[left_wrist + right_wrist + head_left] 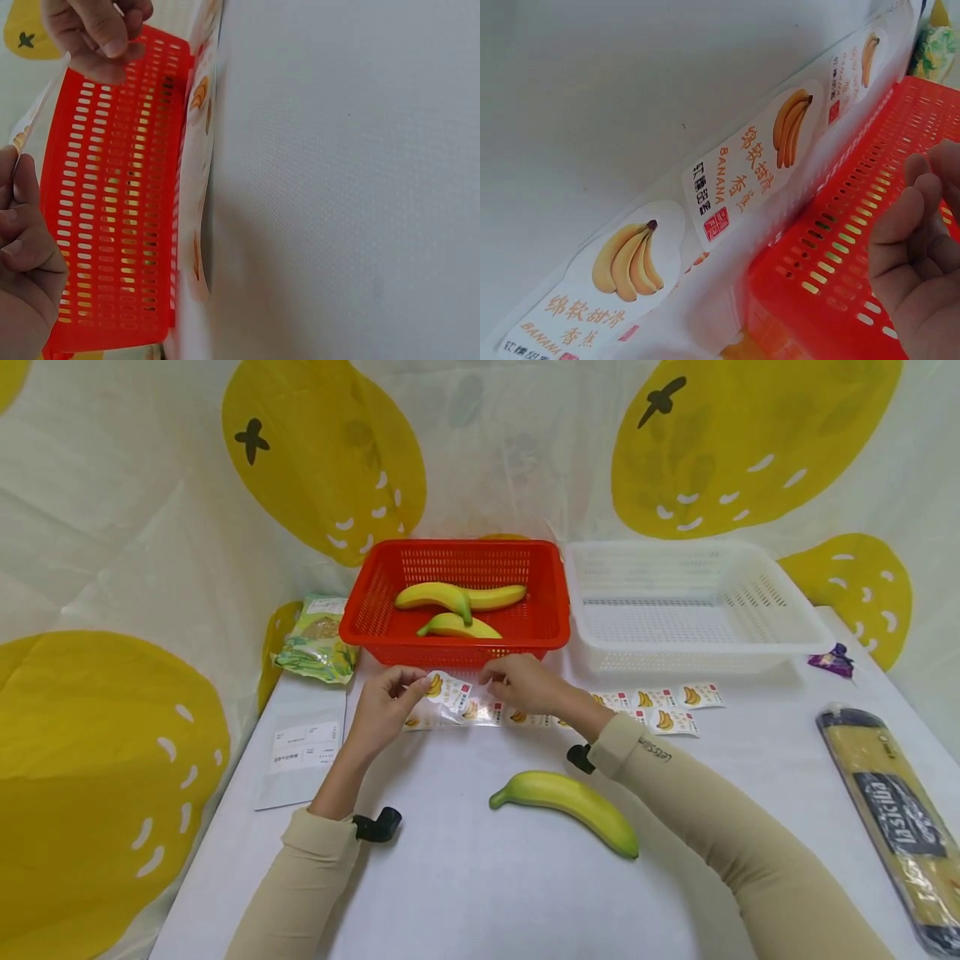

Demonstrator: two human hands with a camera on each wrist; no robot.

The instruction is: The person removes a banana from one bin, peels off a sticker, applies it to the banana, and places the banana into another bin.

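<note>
Left hand point(386, 697) and right hand point(521, 681) pinch sticker strip point(457, 702) just before red basket point(375, 618); loose banana point(570, 802) nearer person; right wrist view alone shows sticker print point(742, 180)

Yellow fruit, red and white baskets, white table

The red basket point(452, 602) holds yellow bananas point(457, 607); another yellow-green banana point(566, 810) lies on the white table point(465, 893). The sticker strip point(742, 180) is white with yellow bananas, orange lettering and red marks. The white basket point(693, 606) sits beside it; the backdrop point(150, 527) is cream with big yellow blotches.
</note>
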